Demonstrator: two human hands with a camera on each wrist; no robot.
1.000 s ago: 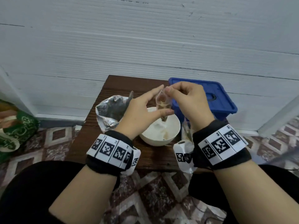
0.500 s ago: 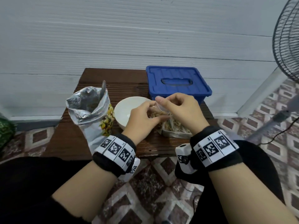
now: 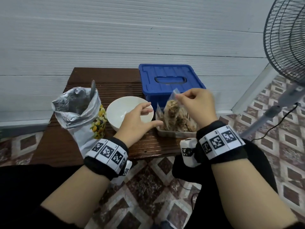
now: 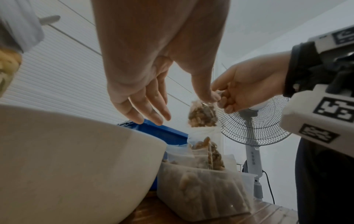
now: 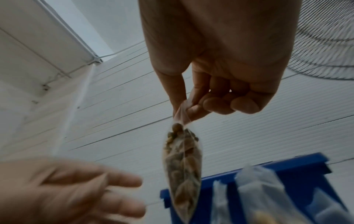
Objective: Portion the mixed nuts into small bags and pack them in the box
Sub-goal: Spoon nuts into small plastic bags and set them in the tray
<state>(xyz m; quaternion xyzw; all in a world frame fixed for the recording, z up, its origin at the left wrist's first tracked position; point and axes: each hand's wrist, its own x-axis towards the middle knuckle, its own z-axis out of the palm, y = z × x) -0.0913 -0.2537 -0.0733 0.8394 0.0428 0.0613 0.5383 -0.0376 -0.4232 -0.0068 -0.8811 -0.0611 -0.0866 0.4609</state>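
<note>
Packing a filled bag

Our right hand point(image 3: 196, 103) pinches the nut bag point(image 3: 171, 109) by its top, hanging it just above the clear box point(image 3: 171, 133) for lowering; our left hand point(image 3: 138, 123), beside it, is relaxed, empty.

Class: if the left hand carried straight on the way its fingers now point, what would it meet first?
Probably the blue box: the left hand is open above the white bowl, fingers aimed toward the box. Depth is uncertain.
</note>
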